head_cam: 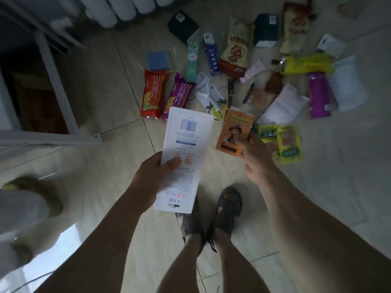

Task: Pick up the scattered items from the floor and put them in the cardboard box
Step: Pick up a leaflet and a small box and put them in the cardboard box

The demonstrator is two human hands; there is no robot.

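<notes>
Two sandalled feet (211, 216) on pale floor tiles (110, 187), person standing, both arms reaching forward.

Left hand (156, 172): thumb and fingers clamped on a long white packet (186, 153), thumb pressed on its printed face. Long axis runs away from the person, tilted slightly right; the hang-hole end points back toward the feet, the barcode end points away, past the fingertips. Held clear of the floor.

Right hand (257, 159): fingers pinching one small orange packet (233, 132) by its lower right edge. Cartoon figure on it stands upright to the viewer; long axis leans slightly right. Also off the floor.

Just right of the right fingers, on the tiles: two yellow-green sachets (288, 144), overlapping.

Beyond the left fingertips: one red snack bag (153, 94) and one purple snack bag (179, 93), side by side, lengthwise away from the person. One white pouch with lemon print (211, 98) lies beyond the gap between the hands.

Farther: one blue pad (158, 60), one green tube box (192, 61), one blue tube box (211, 53), one beige-and-red bag (236, 49), one yellow packet (306, 63), one purple packet (319, 94). More litter beyond, too blurred to count.

Cardboard box: cannot pick it out.
</notes>
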